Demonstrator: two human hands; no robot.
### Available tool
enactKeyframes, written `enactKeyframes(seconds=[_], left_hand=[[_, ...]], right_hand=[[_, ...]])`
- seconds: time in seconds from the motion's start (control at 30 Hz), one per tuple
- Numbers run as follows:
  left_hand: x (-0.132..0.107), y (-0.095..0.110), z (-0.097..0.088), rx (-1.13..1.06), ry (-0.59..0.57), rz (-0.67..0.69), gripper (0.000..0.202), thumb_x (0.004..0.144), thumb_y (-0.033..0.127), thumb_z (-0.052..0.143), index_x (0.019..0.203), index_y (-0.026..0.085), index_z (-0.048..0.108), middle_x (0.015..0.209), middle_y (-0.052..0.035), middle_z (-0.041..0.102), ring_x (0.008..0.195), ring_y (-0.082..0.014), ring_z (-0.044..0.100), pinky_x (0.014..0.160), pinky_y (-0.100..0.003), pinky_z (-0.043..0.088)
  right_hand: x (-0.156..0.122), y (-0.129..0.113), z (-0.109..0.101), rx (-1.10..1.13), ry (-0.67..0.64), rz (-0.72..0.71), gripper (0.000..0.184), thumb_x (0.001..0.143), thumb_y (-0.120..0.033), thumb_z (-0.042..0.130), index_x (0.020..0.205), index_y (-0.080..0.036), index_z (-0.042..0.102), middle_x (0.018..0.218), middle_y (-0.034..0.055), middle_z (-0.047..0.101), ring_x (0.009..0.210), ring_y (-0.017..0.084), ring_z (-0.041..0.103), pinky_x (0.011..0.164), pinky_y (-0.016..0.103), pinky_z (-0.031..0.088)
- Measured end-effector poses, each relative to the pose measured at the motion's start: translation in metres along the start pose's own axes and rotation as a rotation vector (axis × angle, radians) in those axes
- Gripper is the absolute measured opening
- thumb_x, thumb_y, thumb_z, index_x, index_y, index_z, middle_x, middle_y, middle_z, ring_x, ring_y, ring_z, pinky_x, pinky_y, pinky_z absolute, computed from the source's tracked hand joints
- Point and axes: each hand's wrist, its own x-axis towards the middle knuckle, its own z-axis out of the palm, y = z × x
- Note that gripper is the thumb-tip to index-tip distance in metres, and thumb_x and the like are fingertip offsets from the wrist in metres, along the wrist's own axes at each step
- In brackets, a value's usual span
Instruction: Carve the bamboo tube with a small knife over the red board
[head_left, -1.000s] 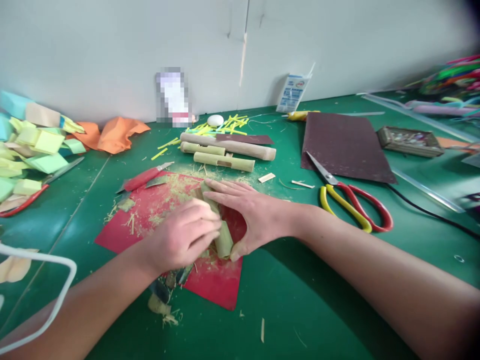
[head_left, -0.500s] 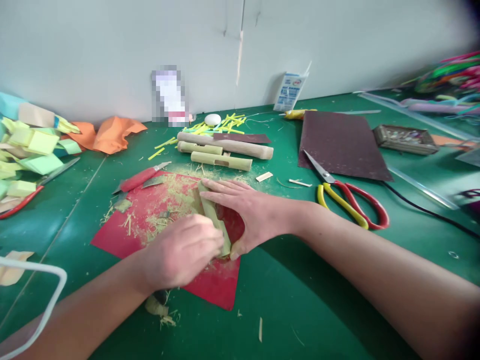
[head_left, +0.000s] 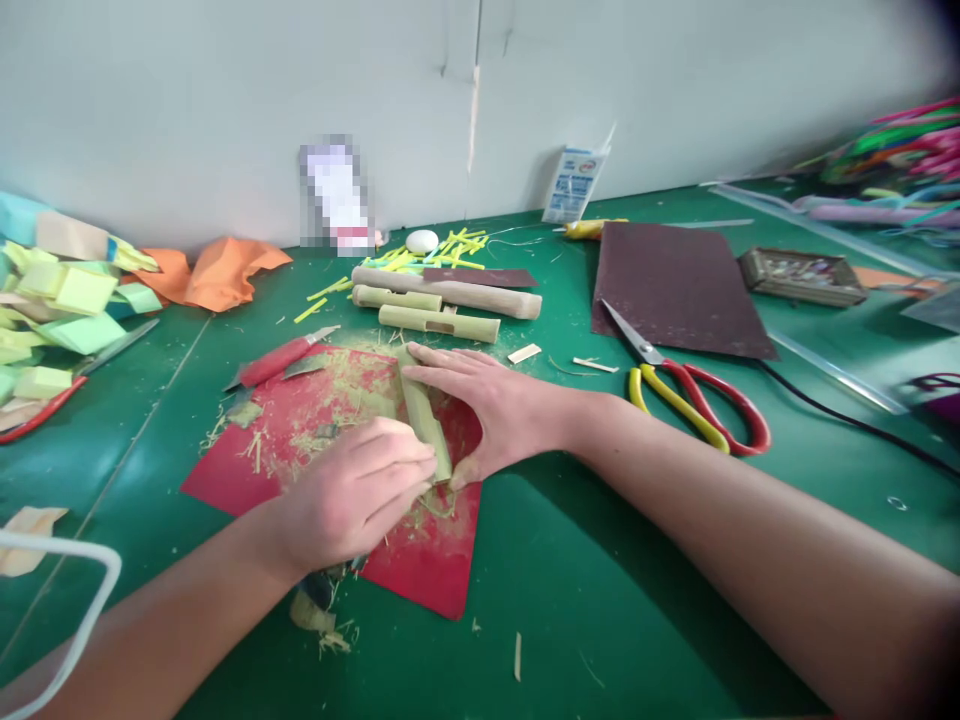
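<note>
My right hand (head_left: pixel 491 405) spans a split bamboo piece (head_left: pixel 424 415), its fingers at the far end and its thumb at the near end. The piece has a notch in its right edge and lies slanted on a red sheet (head_left: pixel 431 555). My left hand (head_left: pixel 367 490) is closed, its fingertips against the left side of the bamboo near its lower end. Whatever is inside those fingers is hidden. Pale dust and shavings cover the sheet. Beyond the hands lie two notched bamboo pieces (head_left: pixel 439 323) and a longer bamboo stick (head_left: pixel 457 292).
A red-handled knife (head_left: pixel 277 365) lies at the sheet's far left corner. Scissors (head_left: pixel 682 390) with red and yellow handles rest by dark sandpaper (head_left: pixel 675 290). Folded paper pieces (head_left: pixel 67 290) pile up at left. A small box (head_left: pixel 802 275) sits at right.
My left hand has shifted slightly up and left along the bamboo. The right hand keeps its hold, and the bamboo's near end sits a little higher in view.
</note>
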Motion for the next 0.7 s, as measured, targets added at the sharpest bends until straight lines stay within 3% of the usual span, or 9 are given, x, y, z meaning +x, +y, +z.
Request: enactKeyframes(seconds=[0.17,0.3,0.43,0.6,0.7], left_hand=[[0.0064,0.0027,0.0012,0.028,0.055,-0.037,0.015,0.087,0.011,0.055,0.098,0.015,0.064,0.097,-0.0083,0.067,0.097,-0.0202,0.059,0.084,-0.038,0.053],[0.0060,0.0037,0.0021,0.000,-0.011,0.031,0.016,0.087,0.008,0.054,0.100,0.013,0.063,0.100,-0.0099,0.067,0.099,-0.0208,0.058,0.085,-0.038,0.054],[0.0057,0.0013,0.0016,0.081,0.050,0.005,0.016,0.086,0.007,0.055,0.099,0.012,0.063,0.100,-0.0101,0.066,0.099,-0.0216,0.058,0.087,-0.040,0.053],[0.0069,0.0039,0.0008,0.037,-0.004,0.120,0.018,0.088,0.007,0.051,0.102,0.011,0.062,0.100,-0.0103,0.067,0.099,-0.0205,0.059,0.086,-0.037,0.054],[0.0072,-0.0009,0.0018,0.077,0.042,0.036,0.016,0.088,0.009,0.053,0.100,0.013,0.062,0.099,-0.0090,0.067,0.098,-0.0203,0.059,0.086,-0.039,0.054]], right_hand=[[-0.0007,-0.0008,0.0009,0.038,0.011,0.000,0.111,0.057,-0.059,0.074,0.148,-0.023,0.022,0.157,0.0118,0.012,0.143,0.032,0.016,0.113,0.048,0.014],[0.0002,-0.0025,0.0003,0.042,0.000,0.011,0.113,0.056,-0.060,0.075,0.149,-0.023,0.022,0.157,0.0120,0.012,0.143,0.032,0.015,0.113,0.049,0.014],[0.0016,-0.0037,-0.0001,0.024,-0.004,0.011,0.112,0.057,-0.060,0.074,0.148,-0.020,0.024,0.157,0.0137,0.011,0.143,0.031,0.014,0.113,0.048,0.014],[0.0009,-0.0032,-0.0004,0.047,-0.001,0.008,0.112,0.056,-0.059,0.075,0.148,-0.024,0.023,0.157,0.0110,0.013,0.143,0.032,0.015,0.113,0.049,0.016],[0.0008,-0.0023,0.0006,0.041,0.004,0.003,0.112,0.056,-0.059,0.075,0.148,-0.024,0.022,0.157,0.0113,0.012,0.143,0.032,0.015,0.113,0.049,0.015]])
